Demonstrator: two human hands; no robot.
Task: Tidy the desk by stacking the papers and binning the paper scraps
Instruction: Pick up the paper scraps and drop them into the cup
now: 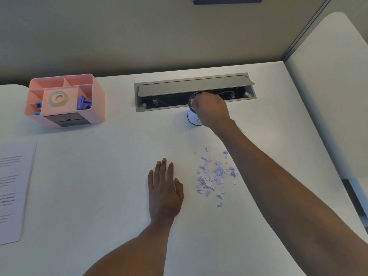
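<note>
A small white cylindrical bin (192, 117) stands at the back of the desk, just in front of the cable tray. My right hand (211, 109) hovers over its mouth with the fingers bunched downward, and pale bits of paper show at the fingertips. A loose pile of torn lilac paper scraps (214, 176) lies on the desk nearer to me, under my right forearm. My left hand (164, 188) rests flat on the desk with straight fingers, just left of the scraps. A stack of printed papers (12, 188) lies at the left edge, partly out of view.
A pink desk organiser (65, 100) with a tape roll and clips stands at the back left. A grey cable tray (195, 92) with its lid raised runs along the back wall. A divider panel (326, 96) closes off the right side.
</note>
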